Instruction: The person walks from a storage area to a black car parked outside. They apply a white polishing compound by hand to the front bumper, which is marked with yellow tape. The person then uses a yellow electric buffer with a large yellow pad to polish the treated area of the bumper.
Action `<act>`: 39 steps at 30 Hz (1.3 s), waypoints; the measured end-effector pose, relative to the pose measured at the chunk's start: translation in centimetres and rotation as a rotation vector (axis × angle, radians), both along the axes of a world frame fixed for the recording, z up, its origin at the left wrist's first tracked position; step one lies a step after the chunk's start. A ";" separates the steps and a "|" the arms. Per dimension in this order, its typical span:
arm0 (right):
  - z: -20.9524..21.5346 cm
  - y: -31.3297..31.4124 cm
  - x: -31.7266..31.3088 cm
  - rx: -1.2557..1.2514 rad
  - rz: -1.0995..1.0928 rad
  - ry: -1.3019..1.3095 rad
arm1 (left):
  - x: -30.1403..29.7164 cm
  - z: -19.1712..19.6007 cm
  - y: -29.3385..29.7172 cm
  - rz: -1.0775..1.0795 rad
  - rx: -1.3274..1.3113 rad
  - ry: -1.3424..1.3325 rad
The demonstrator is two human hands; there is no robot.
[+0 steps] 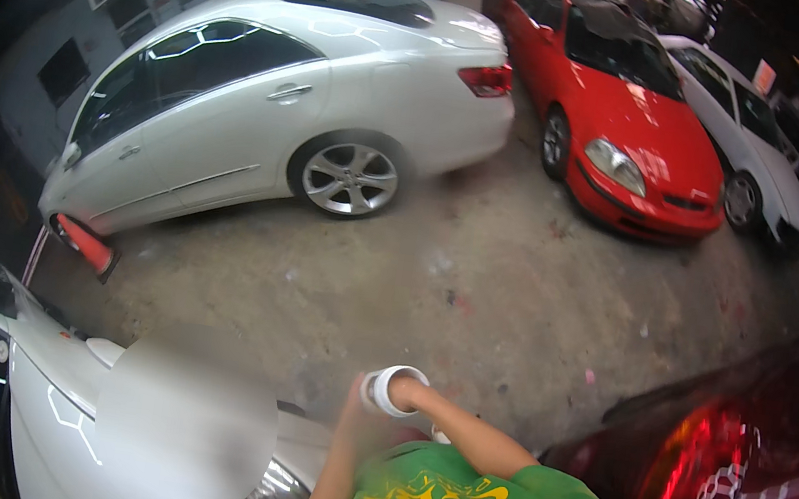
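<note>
In front of my green shirt, a white round tub or ring-shaped container (391, 390) is held up over the floor. My left hand (363, 394) is against its left side and appears to grip it; the fingers are blurred. My right hand (408, 393) reaches into its round opening, so the fingers are hidden behind the rim. What is inside the container, if anything, does not show. Close by on the left is the front of a white car (49, 385), with its headlight (279, 496) beside my left forearm.
A dark red car's lit-looking tail light (692, 480) is close on my right. Across the stained concrete floor (396, 279) stand a white sedan (234, 127), a red car (627, 128) and another white car (749, 124). An orange cone (87, 245) leans at the sedan's front wheel.
</note>
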State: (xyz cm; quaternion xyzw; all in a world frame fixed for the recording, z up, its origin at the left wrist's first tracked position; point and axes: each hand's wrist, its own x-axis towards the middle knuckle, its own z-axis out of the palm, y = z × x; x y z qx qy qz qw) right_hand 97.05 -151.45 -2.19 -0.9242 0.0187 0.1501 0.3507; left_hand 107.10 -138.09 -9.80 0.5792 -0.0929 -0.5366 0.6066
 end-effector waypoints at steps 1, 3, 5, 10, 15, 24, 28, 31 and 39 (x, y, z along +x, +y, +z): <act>-0.8 -1.7 0.8 0.079 -0.045 -0.015 | -0.6 3.1 -1.5 0.044 0.024 0.117; 3.6 -3.8 4.7 0.181 0.034 -0.029 | 1.5 8.1 -3.2 0.156 0.035 0.287; 6.4 -5.5 9.6 0.208 0.082 0.014 | 5.7 9.3 -4.5 0.260 0.047 0.286; 5.9 -9.4 25.1 0.054 0.111 0.107 | 19.0 4.3 -8.2 0.390 0.007 0.296; 4.5 -14.8 39.3 0.112 0.258 0.112 | 31.8 10.8 -13.3 0.486 0.035 0.422; 4.9 -17.9 67.1 -0.269 0.637 -0.094 | 55.2 13.9 -15.3 0.727 0.032 0.377; 1.3 -18.0 78.6 -0.373 0.838 -0.017 | 64.8 14.3 -16.0 0.809 0.035 0.359; -0.1 -18.2 87.9 -0.327 0.927 -0.065 | 73.3 14.8 -15.5 0.848 0.048 0.317; 5.4 -10.3 109.1 -0.150 1.166 -0.157 | 91.0 15.7 -10.4 1.249 0.005 0.317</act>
